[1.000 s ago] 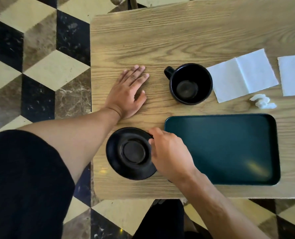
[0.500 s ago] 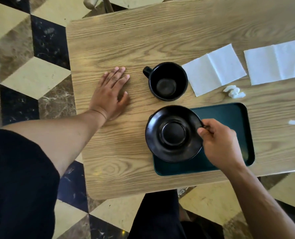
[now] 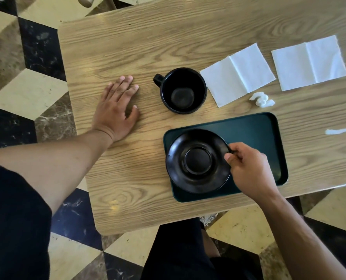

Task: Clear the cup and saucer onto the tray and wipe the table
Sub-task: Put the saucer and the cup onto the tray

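A black saucer (image 3: 197, 161) lies over the left half of the dark green tray (image 3: 257, 130), and my right hand (image 3: 249, 168) pinches its right rim. I cannot tell whether the saucer rests on the tray or hovers just above it. The empty black cup (image 3: 181, 90) stands upright on the wooden table (image 3: 147, 47) just beyond the tray's far left corner, its handle pointing left. My left hand (image 3: 117, 110) lies flat on the table to the left of the cup, fingers spread, holding nothing.
Two unfolded white napkins (image 3: 237, 74) (image 3: 309, 62) lie right of the cup. A crumpled white scrap (image 3: 262, 100) sits behind the tray, and small white bits (image 3: 342, 131) lie at the far right. The table's left and near edges drop to a checkered floor.
My right hand carried the saucer from the table's near left area rightward onto the left part of the tray. My left hand stayed flat on the table.
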A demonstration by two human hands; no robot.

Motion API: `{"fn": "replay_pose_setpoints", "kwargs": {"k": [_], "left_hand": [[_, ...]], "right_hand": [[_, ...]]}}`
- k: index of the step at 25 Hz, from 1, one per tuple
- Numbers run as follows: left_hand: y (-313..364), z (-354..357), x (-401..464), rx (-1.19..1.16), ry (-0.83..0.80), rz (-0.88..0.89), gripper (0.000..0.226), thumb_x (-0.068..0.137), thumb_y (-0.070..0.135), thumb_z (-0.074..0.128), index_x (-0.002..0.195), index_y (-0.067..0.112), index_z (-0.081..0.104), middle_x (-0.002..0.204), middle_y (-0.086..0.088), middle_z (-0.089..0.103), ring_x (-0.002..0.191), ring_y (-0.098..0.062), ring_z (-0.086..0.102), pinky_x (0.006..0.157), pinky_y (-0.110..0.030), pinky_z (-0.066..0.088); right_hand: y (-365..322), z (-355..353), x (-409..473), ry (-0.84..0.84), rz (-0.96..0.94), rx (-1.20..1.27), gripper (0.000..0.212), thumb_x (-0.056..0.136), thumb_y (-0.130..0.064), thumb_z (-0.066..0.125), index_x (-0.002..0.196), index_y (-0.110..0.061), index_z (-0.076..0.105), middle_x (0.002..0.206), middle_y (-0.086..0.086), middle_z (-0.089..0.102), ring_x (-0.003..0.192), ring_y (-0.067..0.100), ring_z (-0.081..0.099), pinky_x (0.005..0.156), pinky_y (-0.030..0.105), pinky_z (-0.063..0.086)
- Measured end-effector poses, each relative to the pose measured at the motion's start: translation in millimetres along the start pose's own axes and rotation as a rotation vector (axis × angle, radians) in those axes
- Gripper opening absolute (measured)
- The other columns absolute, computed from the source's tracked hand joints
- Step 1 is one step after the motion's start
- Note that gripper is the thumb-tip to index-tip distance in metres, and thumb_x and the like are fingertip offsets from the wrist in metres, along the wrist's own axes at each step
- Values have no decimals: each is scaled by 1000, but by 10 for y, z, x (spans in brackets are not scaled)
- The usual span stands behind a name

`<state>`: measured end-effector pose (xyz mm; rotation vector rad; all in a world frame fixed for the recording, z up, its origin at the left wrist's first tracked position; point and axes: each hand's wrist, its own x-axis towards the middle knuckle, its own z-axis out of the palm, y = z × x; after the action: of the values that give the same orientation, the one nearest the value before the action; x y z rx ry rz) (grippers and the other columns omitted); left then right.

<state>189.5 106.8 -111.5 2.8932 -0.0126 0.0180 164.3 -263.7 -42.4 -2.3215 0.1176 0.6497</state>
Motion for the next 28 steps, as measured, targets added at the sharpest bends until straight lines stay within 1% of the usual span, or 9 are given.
{"fn": "replay_pose_setpoints", "kwargs": {"k": [7, 9, 11, 15, 17, 18, 22, 25, 28], "left_hand": [[-1, -10, -2, 1, -2, -2, 59, 101, 35, 39, 155, 11, 43, 168, -9, 30, 158, -24, 21, 131, -44, 10], [-13, -7, 0, -1, 1, -1, 59, 101, 35, 39, 155, 11, 43, 168, -8, 31, 158, -24, 21, 131, -44, 10], [-19, 0, -5, 1, 0, 0, 59, 101, 36, 39, 155, 11, 42, 168, -8, 30, 159, -23, 20, 131, -43, 10], [-24, 18, 1, -6, -8, -11, 60, 101, 37, 38, 156, 13, 41, 169, -7, 29, 159, -22, 19, 131, -44, 10], [-34, 24, -2, -10, -13, -16, 61, 101, 38, 38, 156, 14, 41, 169, -6, 28, 159, -21, 18, 131, -44, 10], [-38, 28, -3, -13, -13, -17, 61, 100, 38, 38, 156, 14, 41, 169, -6, 28, 159, -21, 18, 131, -44, 10], [-45, 33, -1, -24, -5, -18, 60, 100, 36, 40, 155, 14, 42, 169, -6, 29, 159, -21, 19, 131, -44, 10], [-43, 34, -4, -35, 10, -12, 60, 99, 36, 41, 154, 13, 44, 168, -8, 31, 158, -22, 20, 131, -44, 10], [-32, 33, -12, -47, 26, -7, 59, 99, 35, 41, 152, 11, 46, 167, -9, 33, 158, -23, 23, 130, -46, 12]], "right_hand": [[-14, 37, -79, 98, 11, -41, 11, 97, -18, 65, 104, -22, 73, 70, -22, 67, 85, -14, 60, 64, -1, 42], [-21, 61, -101, 116, 14, -64, 10, 96, -20, 65, 103, -22, 73, 71, -20, 68, 81, -8, 63, 61, 2, 42], [-13, 82, -107, 122, -5, -90, 10, 94, -17, 67, 100, -20, 74, 77, -15, 69, 77, 2, 64, 65, 4, 39], [-5, 107, -145, 105, -49, -118, 14, 94, -13, 67, 104, -19, 75, 85, -8, 68, 80, 12, 62, 69, 10, 38], [6, 115, -157, 114, -64, -124, 16, 95, -14, 67, 108, -17, 75, 89, -6, 69, 84, 14, 63, 72, 16, 40], [13, 118, -163, 118, -67, -123, 18, 95, -15, 66, 110, -17, 75, 90, -5, 69, 85, 14, 62, 72, 16, 40], [28, 129, -198, 123, -66, -124, 19, 96, -18, 65, 113, -19, 75, 89, -7, 67, 83, 12, 60, 72, 6, 36], [19, 105, -211, 103, -59, -125, 14, 95, -19, 67, 106, -21, 75, 86, -9, 67, 79, 8, 60, 70, 9, 38], [1, 50, -242, 60, -20, -123, 8, 92, -21, 70, 94, -28, 73, 77, -13, 67, 74, 3, 61, 63, 14, 41]]}}
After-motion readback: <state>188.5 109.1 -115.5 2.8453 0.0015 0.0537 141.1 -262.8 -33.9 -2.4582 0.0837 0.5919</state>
